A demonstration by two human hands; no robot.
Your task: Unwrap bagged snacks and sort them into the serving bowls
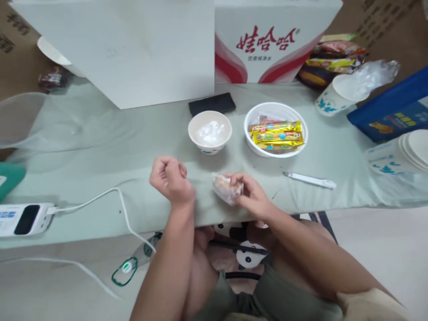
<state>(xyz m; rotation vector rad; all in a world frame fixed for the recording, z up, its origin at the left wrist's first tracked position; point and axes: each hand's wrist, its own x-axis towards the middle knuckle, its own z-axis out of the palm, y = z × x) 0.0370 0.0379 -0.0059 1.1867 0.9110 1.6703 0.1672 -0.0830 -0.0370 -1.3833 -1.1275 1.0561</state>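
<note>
1. Table (143,138): across mid-frame; green cloth.
2. Box (167,49): white, top centre.
3. Bowl (248,143): right of centre, yellow packets (277,137) inside.
4. Left hand (172,178): clenched, left of centre; contents, if any, cannot be told.
5. Right hand (252,194): below centre, fingers grasping snack.
6. Cup (201,145): just above centre.
7. Snack (222,186): clear-wrapped, just below centre.

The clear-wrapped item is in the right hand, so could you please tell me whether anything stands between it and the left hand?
Nothing visible does. Between the fisted left hand and the clear-wrapped item held by the right hand, only tablecloth shows; the paper cup stands outside that gap, farther from the person.
</note>
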